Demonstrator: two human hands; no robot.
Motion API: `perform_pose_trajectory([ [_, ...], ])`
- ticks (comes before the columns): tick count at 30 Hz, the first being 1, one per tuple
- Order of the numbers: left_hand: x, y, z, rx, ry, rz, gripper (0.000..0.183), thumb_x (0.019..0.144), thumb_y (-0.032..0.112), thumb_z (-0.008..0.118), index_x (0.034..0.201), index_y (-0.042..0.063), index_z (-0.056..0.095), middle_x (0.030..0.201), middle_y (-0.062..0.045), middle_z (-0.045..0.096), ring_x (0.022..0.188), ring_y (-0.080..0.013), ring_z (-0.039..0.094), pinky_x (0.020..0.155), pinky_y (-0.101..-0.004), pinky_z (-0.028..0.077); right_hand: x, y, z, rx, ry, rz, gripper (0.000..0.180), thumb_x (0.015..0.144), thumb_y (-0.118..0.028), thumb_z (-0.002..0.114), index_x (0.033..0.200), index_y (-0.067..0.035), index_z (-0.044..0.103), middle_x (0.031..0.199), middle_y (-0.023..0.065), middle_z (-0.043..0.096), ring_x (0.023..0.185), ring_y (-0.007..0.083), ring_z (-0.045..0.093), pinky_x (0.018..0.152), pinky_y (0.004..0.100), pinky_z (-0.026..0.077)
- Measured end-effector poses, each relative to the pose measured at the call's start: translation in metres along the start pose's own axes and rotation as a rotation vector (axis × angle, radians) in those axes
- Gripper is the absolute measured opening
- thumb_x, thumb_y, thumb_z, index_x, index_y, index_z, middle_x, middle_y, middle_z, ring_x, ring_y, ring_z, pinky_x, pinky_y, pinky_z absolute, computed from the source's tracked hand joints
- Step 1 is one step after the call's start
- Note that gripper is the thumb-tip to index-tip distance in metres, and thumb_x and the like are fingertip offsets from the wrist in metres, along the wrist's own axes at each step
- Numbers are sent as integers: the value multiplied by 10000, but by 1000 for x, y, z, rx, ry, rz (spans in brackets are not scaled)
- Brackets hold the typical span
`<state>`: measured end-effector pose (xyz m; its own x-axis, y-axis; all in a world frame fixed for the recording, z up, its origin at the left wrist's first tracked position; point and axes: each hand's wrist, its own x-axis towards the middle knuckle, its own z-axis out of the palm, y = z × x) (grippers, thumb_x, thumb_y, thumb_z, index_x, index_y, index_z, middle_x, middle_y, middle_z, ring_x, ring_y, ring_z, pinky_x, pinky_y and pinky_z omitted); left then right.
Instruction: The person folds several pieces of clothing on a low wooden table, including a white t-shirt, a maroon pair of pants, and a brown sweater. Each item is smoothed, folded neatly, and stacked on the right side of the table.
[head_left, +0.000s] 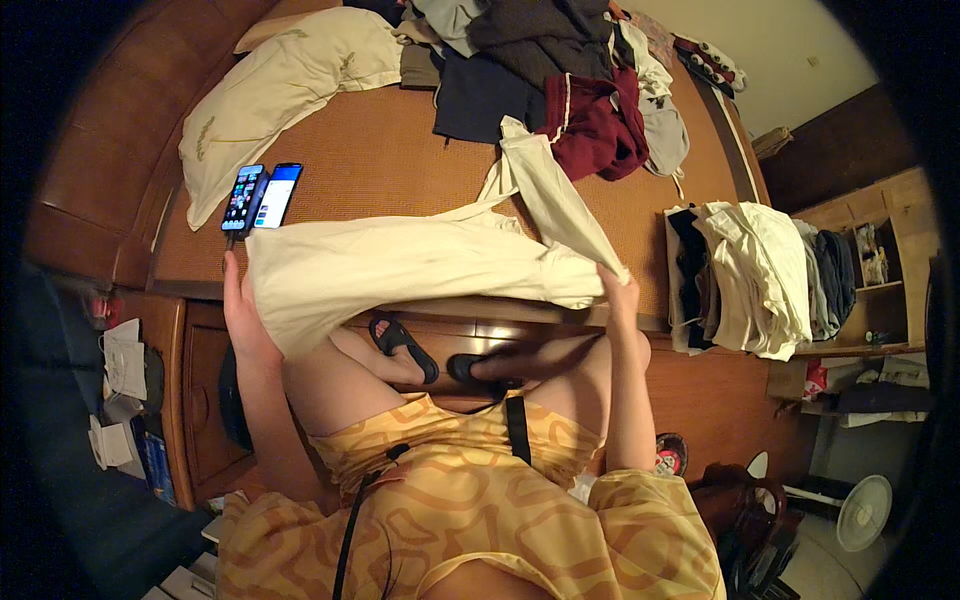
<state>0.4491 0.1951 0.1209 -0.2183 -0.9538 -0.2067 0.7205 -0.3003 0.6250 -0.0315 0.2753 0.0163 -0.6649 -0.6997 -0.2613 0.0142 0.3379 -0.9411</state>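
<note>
A white long-sleeved garment (405, 262) is stretched sideways above my thighs and the near edge of the bed. My left hand (253, 319) is at its wide left end, with some fingers hidden behind the cloth. At the other end, my right hand (621, 300) pinches the cloth near a shoulder or sleeve. One long sleeve (551, 195) reaches away over the mat and folds back towards my right hand.
Two lit phones (241, 199) lie on the woven bed mat (375, 157), near a white pillow (277, 90). Loose clothes (540, 45) and a maroon garment (592, 124) heap at the far side. Folded clothes (757, 277) are stacked at right. A white fan (862, 514) stands lower right.
</note>
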Motion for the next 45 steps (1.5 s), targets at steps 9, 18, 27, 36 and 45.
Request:
perform_pose_trajectory([
  [9,18,-14,-9,340,-30,-88,656,812,-14,588,1422,64,358,1340,-118,487,1180,-240,518,997,-333,414,-35,-27,-67,337,-156,264,319,881,-132,626,1168,-17,547,1095,97,628,988,197,607,844,317,493],
  [18,71,39,37,464,-102,299,632,804,-47,594,1388,58,374,1345,-118,449,1234,-245,464,1044,-359,378,-31,-92,-79,668,-115,-275,191,876,-173,643,1012,-67,559,995,35,615,961,194,580,900,346,449],
  [27,121,7,-55,1862,101,675,546,709,-7,697,1218,85,523,1141,-168,549,1111,-335,518,990,-385,403,3,-24,-66,-264,-126,-15,175,852,-90,593,721,-138,488,699,-62,465,653,59,413,591,223,350],
  [36,83,-100,-117,2022,-78,182,776,702,151,735,1393,122,383,1370,-140,404,1273,-330,344,1063,-443,309,-49,4,-39,-260,-391,87,331,890,-42,531,1192,-167,587,839,-49,492,695,47,417,606,188,346],
  [45,80,-170,-81,2098,-249,305,698,790,391,674,1398,173,409,1450,-111,361,1340,-312,291,1099,-482,207,-11,16,-32,-85,-387,164,311,872,-15,487,1140,-122,602,868,-41,532,767,59,479,675,196,386],
])
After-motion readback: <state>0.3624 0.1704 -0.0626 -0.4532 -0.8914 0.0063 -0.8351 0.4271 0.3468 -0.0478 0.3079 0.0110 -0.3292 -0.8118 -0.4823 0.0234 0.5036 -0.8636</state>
